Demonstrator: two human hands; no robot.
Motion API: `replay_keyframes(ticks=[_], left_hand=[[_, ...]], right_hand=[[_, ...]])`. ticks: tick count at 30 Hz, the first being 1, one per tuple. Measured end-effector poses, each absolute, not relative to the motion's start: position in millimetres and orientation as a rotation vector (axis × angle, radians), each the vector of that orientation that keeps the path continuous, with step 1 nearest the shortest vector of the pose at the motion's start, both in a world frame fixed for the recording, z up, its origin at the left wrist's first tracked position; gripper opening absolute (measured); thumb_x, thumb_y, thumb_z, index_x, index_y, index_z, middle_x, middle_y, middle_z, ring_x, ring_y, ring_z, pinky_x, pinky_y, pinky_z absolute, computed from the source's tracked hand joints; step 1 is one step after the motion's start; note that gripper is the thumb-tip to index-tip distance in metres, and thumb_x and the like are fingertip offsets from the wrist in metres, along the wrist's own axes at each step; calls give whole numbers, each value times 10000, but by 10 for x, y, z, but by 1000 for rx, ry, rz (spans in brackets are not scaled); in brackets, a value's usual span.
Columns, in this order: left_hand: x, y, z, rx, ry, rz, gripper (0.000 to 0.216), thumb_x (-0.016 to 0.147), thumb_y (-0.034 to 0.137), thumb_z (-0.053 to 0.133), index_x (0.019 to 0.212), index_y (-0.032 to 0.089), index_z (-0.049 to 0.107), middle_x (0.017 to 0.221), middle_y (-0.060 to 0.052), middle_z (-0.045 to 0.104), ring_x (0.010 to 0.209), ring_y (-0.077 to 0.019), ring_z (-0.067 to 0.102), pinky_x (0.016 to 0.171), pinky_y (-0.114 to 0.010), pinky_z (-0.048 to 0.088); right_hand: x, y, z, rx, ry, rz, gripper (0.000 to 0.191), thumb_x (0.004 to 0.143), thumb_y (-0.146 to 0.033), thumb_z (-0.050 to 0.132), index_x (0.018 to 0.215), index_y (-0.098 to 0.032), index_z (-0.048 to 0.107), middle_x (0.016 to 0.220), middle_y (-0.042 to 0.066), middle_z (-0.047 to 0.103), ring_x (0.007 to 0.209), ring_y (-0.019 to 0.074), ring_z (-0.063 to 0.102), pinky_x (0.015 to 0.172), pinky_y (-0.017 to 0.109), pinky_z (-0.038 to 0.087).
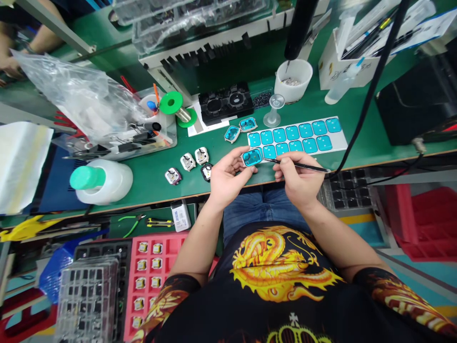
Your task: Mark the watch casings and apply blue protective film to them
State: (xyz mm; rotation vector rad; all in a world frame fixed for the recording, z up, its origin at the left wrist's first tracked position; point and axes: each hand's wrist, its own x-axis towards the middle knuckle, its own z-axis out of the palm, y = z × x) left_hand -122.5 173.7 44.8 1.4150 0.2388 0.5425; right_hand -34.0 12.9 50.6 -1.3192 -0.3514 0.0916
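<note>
Between the thumb and fingers of my left hand (230, 174) is a watch case (252, 157) with a blue sticker on its face. My right hand (300, 178) grips dark tweezers (307, 166), whose tip meets the right edge of that case. Just behind lies a white sheet of blue stickers (300, 131), set in two rows. Two more blue-faced watch cases (247, 125) rest left of the sheet. Left of my left hand are several open watch cases (187, 162) with their insides showing; a dark one (206, 172) is partly hidden by my fingers.
A white bottle with a green cap (103, 181) and a solder spool (178, 108) stand to the left. Behind are a black fixture (225, 102), a clear suction cup (273, 112) and a white cup (294, 81). A black cable (371, 90) hangs at right. Another person's hands (12, 62) show top left.
</note>
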Motion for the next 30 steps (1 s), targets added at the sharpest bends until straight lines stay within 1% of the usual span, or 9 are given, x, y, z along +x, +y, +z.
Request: replay_keyframes(ticks=[7, 11, 16, 20, 27, 30], left_hand=[[-1229, 1731, 436, 1446, 252, 538, 482, 861, 208, 897, 1322, 227, 759, 1015, -19, 824, 840, -151, 811, 844, -302, 713], [-1231, 1735, 440, 1450, 247, 530, 481, 869, 201, 888, 1331, 230, 756, 990, -10, 817, 840, -147, 808, 855, -303, 710], [-1235, 1755, 433, 1486, 249, 520, 491, 874, 236, 891, 1344, 225, 749, 986, -18, 814, 842, -165, 811, 858, -336, 719], [-1235, 1757, 436, 1476, 254, 503, 496, 869, 222, 881, 1347, 232, 749, 1022, -23, 819, 848, -159, 813, 872, -328, 716], [-1223, 1740, 453, 1504, 302, 476, 505, 854, 222, 870, 1345, 220, 754, 988, -21, 814, 846, -161, 807, 869, -330, 712], [-1222, 1735, 461, 1519, 309, 481, 504, 850, 207, 867, 1342, 215, 757, 992, -21, 815, 847, -153, 802, 867, -316, 705]], right_hand=[[-340, 130, 476, -1344, -353, 97, 229, 991, -452, 808, 957, -225, 801, 735, -8, 766, 538, 104, 688, 485, 190, 584], [-343, 131, 489, -1316, -341, 119, 196, 976, -420, 818, 959, -225, 809, 744, -1, 774, 545, 105, 689, 485, 188, 579], [-332, 131, 509, -1315, -321, 142, 162, 956, -379, 815, 950, -217, 810, 734, -5, 774, 534, 102, 685, 476, 183, 575], [-319, 115, 499, -1300, -330, 159, 172, 960, -397, 818, 966, -225, 811, 748, -9, 781, 543, 102, 688, 482, 190, 576], [-334, 75, 491, -1317, -387, 116, 229, 970, -462, 839, 967, -235, 809, 788, -3, 792, 582, 122, 711, 522, 238, 612], [-335, 69, 487, -1302, -402, 106, 217, 978, -452, 842, 970, -237, 813, 794, -4, 791, 590, 122, 715, 532, 238, 616]])
